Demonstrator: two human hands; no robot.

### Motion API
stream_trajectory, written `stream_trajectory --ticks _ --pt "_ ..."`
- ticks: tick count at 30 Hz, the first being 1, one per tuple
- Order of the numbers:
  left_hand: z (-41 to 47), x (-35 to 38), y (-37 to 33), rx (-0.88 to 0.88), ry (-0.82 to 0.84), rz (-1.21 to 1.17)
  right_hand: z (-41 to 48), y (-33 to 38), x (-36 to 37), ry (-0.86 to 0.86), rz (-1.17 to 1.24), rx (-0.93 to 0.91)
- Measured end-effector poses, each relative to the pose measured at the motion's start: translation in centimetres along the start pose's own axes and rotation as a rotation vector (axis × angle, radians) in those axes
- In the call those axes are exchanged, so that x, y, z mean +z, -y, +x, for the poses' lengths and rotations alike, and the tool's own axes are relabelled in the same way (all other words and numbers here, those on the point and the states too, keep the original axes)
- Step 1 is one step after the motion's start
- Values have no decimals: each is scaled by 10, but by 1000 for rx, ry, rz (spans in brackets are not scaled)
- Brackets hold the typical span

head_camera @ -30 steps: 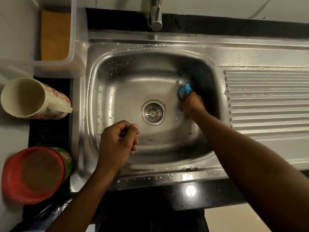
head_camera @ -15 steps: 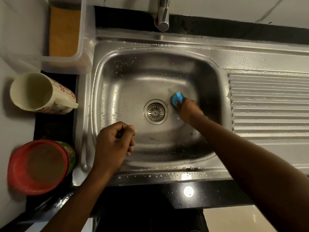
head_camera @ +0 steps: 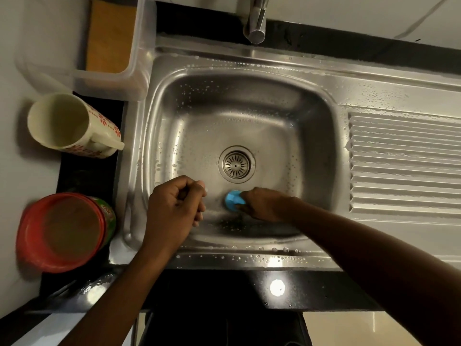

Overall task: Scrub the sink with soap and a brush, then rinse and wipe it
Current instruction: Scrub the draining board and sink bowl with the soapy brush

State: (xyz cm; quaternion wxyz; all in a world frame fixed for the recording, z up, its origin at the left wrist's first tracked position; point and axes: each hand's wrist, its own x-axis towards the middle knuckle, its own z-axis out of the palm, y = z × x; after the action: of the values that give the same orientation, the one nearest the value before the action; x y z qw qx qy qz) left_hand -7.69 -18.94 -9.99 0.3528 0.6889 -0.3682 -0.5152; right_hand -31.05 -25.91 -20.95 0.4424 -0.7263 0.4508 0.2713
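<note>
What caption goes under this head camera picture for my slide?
Right hand scrubs the wet stainless steel sink with a blue brush just below the round drain.

Your right hand (head_camera: pixel 262 204) covers most of the blue brush (head_camera: pixel 234 200); you cannot see its bristles. The tap (head_camera: pixel 257 21) is cut off at the top edge, the ribbed drainboard (head_camera: pixel 404 166) at the right. Whether your curled left hand (head_camera: pixel 174 208) holds anything is hidden.
</note>
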Motion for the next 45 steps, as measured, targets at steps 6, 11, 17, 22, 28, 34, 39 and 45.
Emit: stream_trajectory --ticks 6,11,17,22,28,34,39,45 --pt "-1 1 -5 6 -32 22 46 74 13 -6 -67 -113" --pt "0 1 -6 -7 -64 -33 22 30 2 75 -163 -146" --pt "-5 2 -6 5 -58 -46 -15 -38 -36 126 -395 -60" --pt "-9 -1 -2 -1 -96 -47 28 -7 -43 -39 -282 -68" --pt "-11 -4 2 -12 -139 -50 58 52 -7 -36 -221 -193" --pt "-15 -8 0 23 -193 -46 12 4 -8 129 -278 -158" --pt "-18 -11 7 17 -231 -74 7 -15 -29 53 -311 -91" --pt "-22 -16 11 17 -258 -46 64 62 -31 -182 -150 -144"
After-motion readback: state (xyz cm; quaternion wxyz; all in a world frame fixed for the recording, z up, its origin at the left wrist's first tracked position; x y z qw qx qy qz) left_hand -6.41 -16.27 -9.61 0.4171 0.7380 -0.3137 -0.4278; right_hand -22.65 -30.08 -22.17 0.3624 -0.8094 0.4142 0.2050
